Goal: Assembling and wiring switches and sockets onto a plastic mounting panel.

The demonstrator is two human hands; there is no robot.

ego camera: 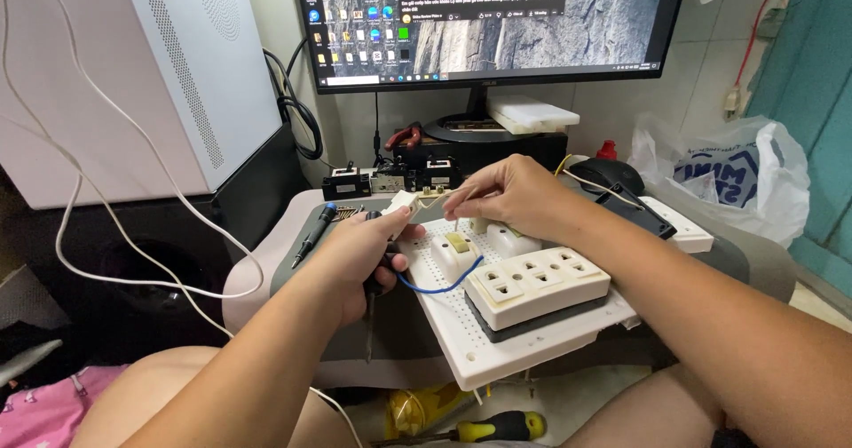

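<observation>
My left hand (359, 248) grips a small white switch part (401, 204) together with a dark-handled tool (370, 324) that points down below my fist. A blue wire (439, 286) loops from under this hand onto a white perforated board (497, 350). My right hand (515, 195) pinches a thin pale wire end (435, 198) right beside the switch part. On the board sit a white multi-socket outlet block (537, 284) and two small white switches (457, 251).
A blue-and-black screwdriver (312, 233) lies on the grey lap table (257, 284). A monitor (488, 22), white computer case (177, 66), white cables (106, 199), plastic bag (728, 182) and black parts (390, 180) stand behind. A yellow-handled screwdriver (497, 428) lies below.
</observation>
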